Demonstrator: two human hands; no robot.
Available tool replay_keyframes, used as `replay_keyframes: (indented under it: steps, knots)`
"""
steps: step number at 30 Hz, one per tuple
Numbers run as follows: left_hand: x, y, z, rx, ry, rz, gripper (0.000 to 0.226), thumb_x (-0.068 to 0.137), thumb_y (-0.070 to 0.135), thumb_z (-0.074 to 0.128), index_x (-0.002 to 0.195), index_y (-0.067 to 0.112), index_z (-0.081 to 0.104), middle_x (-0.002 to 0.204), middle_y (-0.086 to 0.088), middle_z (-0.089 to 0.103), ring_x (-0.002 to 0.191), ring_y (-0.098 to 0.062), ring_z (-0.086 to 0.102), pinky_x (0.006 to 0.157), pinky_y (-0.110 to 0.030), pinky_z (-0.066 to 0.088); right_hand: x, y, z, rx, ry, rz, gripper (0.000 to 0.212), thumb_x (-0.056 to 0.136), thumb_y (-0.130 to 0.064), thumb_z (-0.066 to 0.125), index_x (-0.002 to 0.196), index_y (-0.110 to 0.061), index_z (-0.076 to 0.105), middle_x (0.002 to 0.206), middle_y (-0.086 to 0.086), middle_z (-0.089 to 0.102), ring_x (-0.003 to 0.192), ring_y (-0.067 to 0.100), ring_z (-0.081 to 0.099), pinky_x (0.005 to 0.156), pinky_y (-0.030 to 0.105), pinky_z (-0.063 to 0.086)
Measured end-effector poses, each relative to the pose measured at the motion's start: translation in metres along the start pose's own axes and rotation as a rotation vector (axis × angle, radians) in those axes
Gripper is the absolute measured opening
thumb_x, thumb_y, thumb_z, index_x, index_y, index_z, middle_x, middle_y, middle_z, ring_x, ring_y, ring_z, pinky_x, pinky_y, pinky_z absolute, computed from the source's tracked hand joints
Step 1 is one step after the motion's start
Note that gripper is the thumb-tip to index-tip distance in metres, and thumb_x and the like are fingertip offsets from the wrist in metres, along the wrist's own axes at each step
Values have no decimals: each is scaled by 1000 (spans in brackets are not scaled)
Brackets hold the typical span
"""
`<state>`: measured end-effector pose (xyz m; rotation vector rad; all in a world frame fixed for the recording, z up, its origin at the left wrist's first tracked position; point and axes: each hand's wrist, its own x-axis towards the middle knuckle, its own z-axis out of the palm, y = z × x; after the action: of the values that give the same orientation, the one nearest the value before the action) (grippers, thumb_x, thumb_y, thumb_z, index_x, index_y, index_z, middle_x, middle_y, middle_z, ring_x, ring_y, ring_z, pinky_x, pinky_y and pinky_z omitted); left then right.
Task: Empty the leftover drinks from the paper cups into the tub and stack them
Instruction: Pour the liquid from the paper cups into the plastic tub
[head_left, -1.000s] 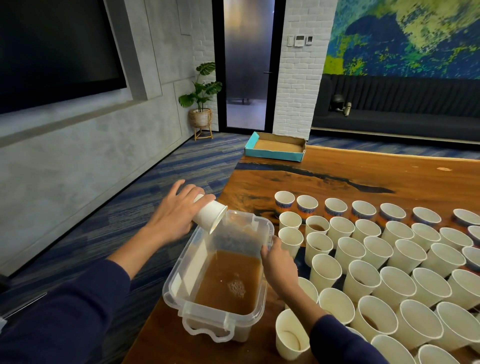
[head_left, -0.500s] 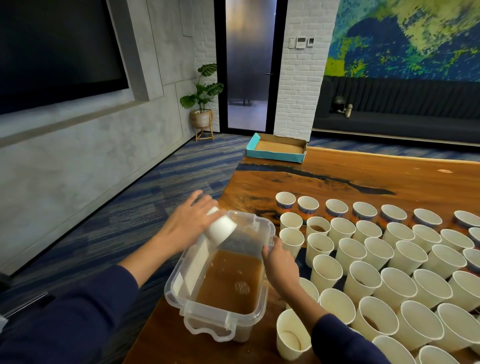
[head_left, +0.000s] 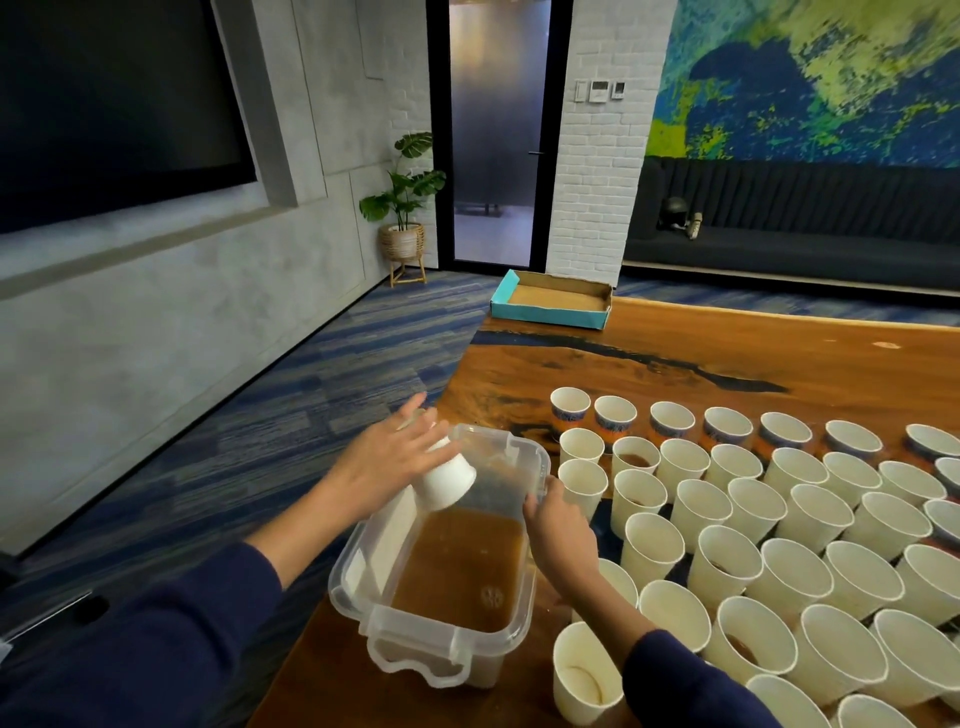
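White paper cups (head_left: 737, 525), clear tub (head_left: 363, 582), brown liquid (head_left: 457, 571).

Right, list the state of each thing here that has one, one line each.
Tub: lidless, part full of brown liquid.
Held cup: tipped mouth-down over the tub.
Left hand: grips the cup.
Right hand: holds the tub's rim.
Cups on table: upright, unstacked.
Teal box: open.

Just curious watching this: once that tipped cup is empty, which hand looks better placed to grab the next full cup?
Probably the right hand. It grips the clear tub's rim right beside the paper cups crowding the table, while the left hand holds the upturned cup over the tub, on the side away from them.
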<state>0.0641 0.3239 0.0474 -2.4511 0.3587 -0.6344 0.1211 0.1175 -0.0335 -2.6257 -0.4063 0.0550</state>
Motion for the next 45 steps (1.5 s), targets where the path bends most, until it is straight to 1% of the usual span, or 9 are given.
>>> replay_keyframes:
  steps: [3, 12, 17, 20, 25, 33, 37, 41, 45]
  knots:
    - [8, -6, -4, -35, 72, -190, 78, 37, -6, 86, 112, 8, 68, 98, -18, 65, 93, -37, 63, 104, -53, 27, 2, 2, 1, -14, 11, -12, 42, 101, -19, 43, 141, -12, 32, 123, 5, 61, 102, 19, 66, 86, 34, 55]
    - [5, 7, -7, 78, 77, 92, 77, 35, -2, 88, 109, 14, 73, 103, -16, 68, 99, -34, 65, 105, -50, 33, 2, 2, 0, 42, 15, 11, 38, 103, -24, 37, 139, -13, 34, 117, 3, 64, 97, 17, 67, 79, 29, 55]
    - [-1, 10, -2, -143, -48, -184, 81, 33, 4, 90, 111, 13, 70, 98, -14, 67, 90, -33, 65, 101, -49, 38, 1, 3, -13, 28, 39, -52, 41, 103, -38, 34, 137, -17, 39, 127, 1, 55, 110, 16, 59, 86, 29, 52]
    - [-2, 20, -2, -389, -194, -348, 78, 63, 38, 82, 132, 25, 51, 116, -1, 60, 107, -23, 57, 106, -37, 26, 5, -3, -33, 118, 130, -115, 54, 98, -53, 32, 142, -23, 38, 139, 2, 46, 124, 16, 45, 101, 30, 41]
    - [13, 41, -12, -806, -219, -516, 76, 80, 40, 72, 143, 33, 31, 135, 9, 47, 125, -13, 42, 105, -30, 23, 10, -34, -69, 620, -207, -225, 87, 78, -67, 45, 151, -29, 17, 154, 3, 30, 136, 22, 38, 108, 42, 36]
    - [16, 41, -8, -949, -344, -494, 83, 80, 50, 69, 148, 36, 23, 148, 10, 27, 136, -17, 27, 111, -37, 23, 22, -22, -103, 424, -23, -286, 75, 84, -38, 69, 146, -27, 28, 148, 3, 33, 127, 19, 42, 97, 32, 42]
    - [-11, 32, 24, -960, -442, -694, 65, 88, 36, 65, 145, 29, 36, 150, 0, 24, 136, -20, 29, 107, -34, 32, 34, 10, -113, 237, 130, -167, 79, 82, -39, 71, 146, -24, 28, 147, 7, 35, 123, 24, 47, 95, 37, 47]
    - [-29, 32, 37, -842, -546, -863, 78, 93, 30, 57, 153, 20, 9, 157, -7, 12, 135, -26, 35, 100, -37, 41, 39, 37, -99, 169, 120, 7, 80, 80, -38, 73, 145, -21, 29, 149, 10, 34, 126, 28, 47, 97, 41, 47]
    - [-35, 34, 43, -895, -618, -943, 68, 100, 34, 46, 154, 22, 7, 144, -9, 45, 111, -23, 59, 79, -34, 48, 35, 55, -70, 48, 4, 86, 82, 80, -41, 72, 146, -19, 27, 147, 12, 35, 127, 29, 46, 100, 42, 46]
